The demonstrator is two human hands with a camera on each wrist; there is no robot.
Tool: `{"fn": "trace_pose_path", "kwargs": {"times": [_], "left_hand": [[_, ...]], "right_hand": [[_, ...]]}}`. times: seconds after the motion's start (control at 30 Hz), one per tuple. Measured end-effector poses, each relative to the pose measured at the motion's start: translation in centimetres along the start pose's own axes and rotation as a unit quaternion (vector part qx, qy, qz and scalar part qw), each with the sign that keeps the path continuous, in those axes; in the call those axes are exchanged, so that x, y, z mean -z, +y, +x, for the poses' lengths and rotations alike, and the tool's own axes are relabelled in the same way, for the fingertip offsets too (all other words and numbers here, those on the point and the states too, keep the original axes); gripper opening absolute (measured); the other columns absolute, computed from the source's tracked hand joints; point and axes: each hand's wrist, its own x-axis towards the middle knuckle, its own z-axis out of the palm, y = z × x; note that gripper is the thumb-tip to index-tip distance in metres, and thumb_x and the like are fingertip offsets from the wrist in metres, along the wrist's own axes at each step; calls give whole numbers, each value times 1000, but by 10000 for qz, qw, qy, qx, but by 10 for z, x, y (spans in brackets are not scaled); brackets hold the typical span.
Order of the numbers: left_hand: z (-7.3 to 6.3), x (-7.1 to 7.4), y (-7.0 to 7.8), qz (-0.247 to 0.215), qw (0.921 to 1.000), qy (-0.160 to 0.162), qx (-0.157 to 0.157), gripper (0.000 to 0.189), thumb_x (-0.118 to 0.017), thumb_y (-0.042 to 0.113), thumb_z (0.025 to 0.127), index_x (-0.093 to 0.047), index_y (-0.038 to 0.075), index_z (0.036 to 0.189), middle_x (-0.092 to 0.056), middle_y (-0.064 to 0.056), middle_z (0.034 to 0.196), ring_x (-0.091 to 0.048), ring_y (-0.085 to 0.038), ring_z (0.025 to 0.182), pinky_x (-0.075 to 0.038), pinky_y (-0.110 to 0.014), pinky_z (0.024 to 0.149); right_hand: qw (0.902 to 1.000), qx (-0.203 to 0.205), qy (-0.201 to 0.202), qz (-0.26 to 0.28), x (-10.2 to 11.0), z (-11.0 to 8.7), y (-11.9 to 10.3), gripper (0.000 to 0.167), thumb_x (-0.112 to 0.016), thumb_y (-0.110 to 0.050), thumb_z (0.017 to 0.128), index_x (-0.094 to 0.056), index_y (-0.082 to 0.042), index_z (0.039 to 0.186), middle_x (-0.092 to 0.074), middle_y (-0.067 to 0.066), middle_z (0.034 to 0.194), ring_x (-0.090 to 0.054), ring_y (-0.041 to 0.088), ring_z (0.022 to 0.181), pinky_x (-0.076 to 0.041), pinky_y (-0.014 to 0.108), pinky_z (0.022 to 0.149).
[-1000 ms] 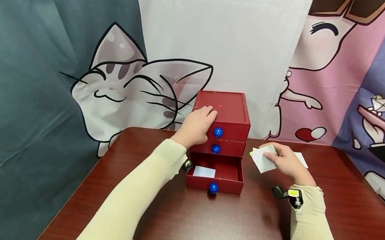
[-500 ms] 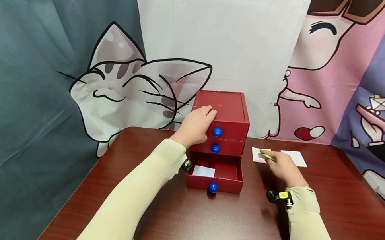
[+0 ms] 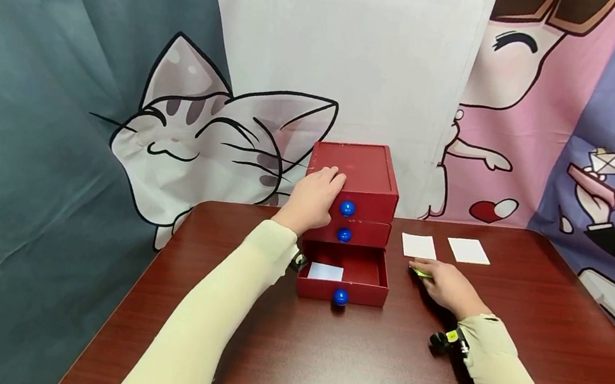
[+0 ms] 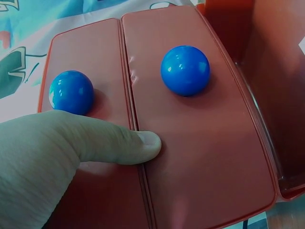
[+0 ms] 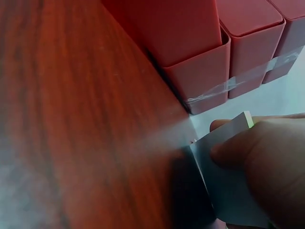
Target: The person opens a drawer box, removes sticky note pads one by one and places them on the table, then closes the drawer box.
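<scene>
My left hand (image 3: 308,205) rests on the front left corner of a red drawer box (image 3: 365,167). Its fingers lie over the top, and in the left wrist view the thumb (image 4: 128,145) presses across the seam between two drawer fronts. The bottom drawer (image 3: 364,295) is pulled out and holds a pale blue paper note (image 3: 325,272). To the right, my right hand (image 3: 451,291) pinches a small square pad of notes (image 5: 228,191), with a light green edge showing. The pad is tilted low over the table; whether it touches is unclear.
Two white paper squares (image 3: 418,246) lie on the brown table (image 3: 321,360), right of the box. Blue round knobs (image 3: 340,296) stick out from the drawer fronts. Clear tape (image 5: 209,90) runs along the box's side. A printed curtain (image 3: 404,63) hangs behind the table.
My right hand has lowered the pad and set a white note down beside the other one. It has then drawn back toward me with the pad. The left hand has stayed put.
</scene>
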Motion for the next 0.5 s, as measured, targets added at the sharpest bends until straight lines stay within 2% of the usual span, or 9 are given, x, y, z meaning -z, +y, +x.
{"fn": "trace_pose_path", "kwargs": {"times": [0.23, 0.5], "left_hand": [[-1, -2, 0, -29, 10000, 33, -16, 79, -87, 26, 73, -46, 10, 139, -48, -14, 149, -48, -28, 133, -41, -42, 113], [-1, 1, 0, 2, 10000, 32, -10, 77, -85, 26, 76, -45, 10, 140, -47, -14, 150, -47, -29, 135, -39, -42, 114]], "right_hand": [[9997, -137, -195, -90, -1, -8, -4, 40, -65, 1, 87, -69, -1, 127, -67, 19, 128, -61, 41, 120, -48, 56, 99], [9986, -276, -321, -303, 4, -16, -13, 43, -72, -8, 86, -68, 1, 127, -67, 17, 126, -62, 40, 118, -49, 56, 97]]}}
